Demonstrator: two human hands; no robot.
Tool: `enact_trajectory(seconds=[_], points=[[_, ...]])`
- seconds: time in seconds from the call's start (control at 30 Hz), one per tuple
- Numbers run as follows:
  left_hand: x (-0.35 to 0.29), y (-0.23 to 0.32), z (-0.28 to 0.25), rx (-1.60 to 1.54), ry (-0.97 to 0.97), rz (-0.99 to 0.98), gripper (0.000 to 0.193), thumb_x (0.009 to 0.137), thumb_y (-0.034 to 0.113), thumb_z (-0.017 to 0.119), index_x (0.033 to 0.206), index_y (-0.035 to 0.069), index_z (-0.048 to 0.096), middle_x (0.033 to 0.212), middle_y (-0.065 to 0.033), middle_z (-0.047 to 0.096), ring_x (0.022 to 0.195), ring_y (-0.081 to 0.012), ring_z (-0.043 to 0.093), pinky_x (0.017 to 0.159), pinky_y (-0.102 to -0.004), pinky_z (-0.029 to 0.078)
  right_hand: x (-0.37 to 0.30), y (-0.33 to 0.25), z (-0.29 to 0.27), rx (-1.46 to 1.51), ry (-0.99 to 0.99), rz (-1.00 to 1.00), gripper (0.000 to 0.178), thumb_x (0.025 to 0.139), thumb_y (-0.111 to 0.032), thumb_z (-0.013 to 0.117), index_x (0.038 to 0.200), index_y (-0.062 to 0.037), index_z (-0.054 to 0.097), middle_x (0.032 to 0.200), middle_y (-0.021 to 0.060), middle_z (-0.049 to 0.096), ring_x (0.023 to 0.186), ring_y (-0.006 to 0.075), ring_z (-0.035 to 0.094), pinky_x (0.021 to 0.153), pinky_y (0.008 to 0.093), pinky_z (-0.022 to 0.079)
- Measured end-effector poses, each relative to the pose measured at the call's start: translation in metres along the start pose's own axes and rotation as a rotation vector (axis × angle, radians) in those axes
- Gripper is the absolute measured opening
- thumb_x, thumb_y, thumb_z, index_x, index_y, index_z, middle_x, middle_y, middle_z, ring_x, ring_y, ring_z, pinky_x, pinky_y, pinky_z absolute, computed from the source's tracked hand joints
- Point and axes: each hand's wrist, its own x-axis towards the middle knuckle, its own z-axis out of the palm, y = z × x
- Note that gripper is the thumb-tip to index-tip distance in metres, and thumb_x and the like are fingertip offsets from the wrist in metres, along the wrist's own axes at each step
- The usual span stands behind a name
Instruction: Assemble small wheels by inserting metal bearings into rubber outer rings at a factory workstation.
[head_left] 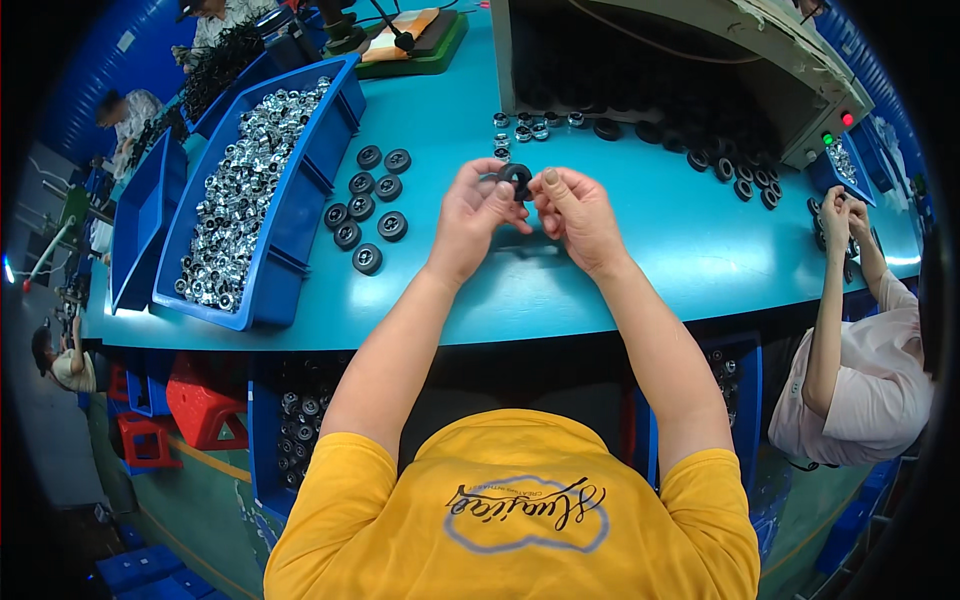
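Tbl (690, 250) front R passable; blue bin (268, 285) (loaded) blocks L.

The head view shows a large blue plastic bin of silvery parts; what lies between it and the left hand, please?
The head view shows round black wheels on the turquoise tabletop between the bin and left hand.

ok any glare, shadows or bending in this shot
Head view: pale glare on the turquoise table, toward its front edge; head view: soft shadow below the left hand and right hand; head view: dim shade inside the grey housing; head view: fisheye bends that front edge, corners black.
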Motion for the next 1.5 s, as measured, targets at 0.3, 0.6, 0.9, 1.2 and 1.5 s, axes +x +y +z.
enact_trajectory(seconds=[0.3,0.6,0.9,1.2,1.5], points=[[0.001,0.004,-0.009,-0.298,-0.121,-0.201,0.046,0.108,0.042,0.049,0.118,-0.002,0.058,0.101,-0.0155,0.067,0.082,-0.0176,0.066,0.069,-0.0288,0.058,0.001,-0.002,0.004,-0.032,0.034,-0.097,0.023,0.096,-0.025,0.073,0.103,-0.0035,0.067,0.077,-0.0011,0.064,0.056,0.0027,0.049,0.049,0.0186,0.037],[0.001,0.003,-0.01,-0.326,-0.098,-0.231,0.05,0.108,0.047,0.046,0.115,-0.001,0.059,0.094,-0.0142,0.068,0.072,-0.0179,0.065,0.061,-0.0276,0.057,0.002,-0.001,0.005,-0.077,-0.006,-0.057,0.021,0.095,-0.02,0.074,0.104,-0.0027,0.067,0.078,-0.0005,0.065,0.057,0.003,0.05,0.048,0.0186,0.037],[0.0,0.003,-0.011,-0.297,-0.069,-0.233,0.044,0.107,0.044,0.05,0.113,0.002,0.06,0.092,-0.0134,0.067,0.072,-0.0171,0.065,0.059,-0.0275,0.056,0.003,0.001,0.003,-0.079,-0.008,-0.048,0.02,0.095,-0.02,0.073,0.103,-0.0028,0.067,0.077,-0.0012,0.064,0.056,0.0031,0.05,0.047,0.0188,0.036],[-0.002,0.004,-0.005,-0.181,-0.048,-0.194,0.035,0.1,0.039,0.066,0.105,0.005,0.06,0.09,-0.0072,0.065,0.073,-0.0124,0.062,0.057,-0.0246,0.051,0.002,0.0,0.006,-0.197,0.04,-0.071,0.022,0.092,-0.018,0.076,0.104,-0.0022,0.068,0.078,-0.0013,0.065,0.059,0.0028,0.052,0.05,0.0196,0.04],[-0.003,0.003,-0.004,0.055,-0.04,-0.155,0.031,0.094,0.034,0.076,0.095,0.006,0.062,0.087,-0.0014,0.064,0.067,-0.0101,0.057,0.056,-0.0238,0.047,-0.002,0.005,0.007,-0.518,0.134,-0.265,0.017,0.09,-0.015,0.075,0.097,0.0002,0.073,0.078,0.0037,0.071,0.066,0.0066,0.063,0.06,0.0227,0.052]])
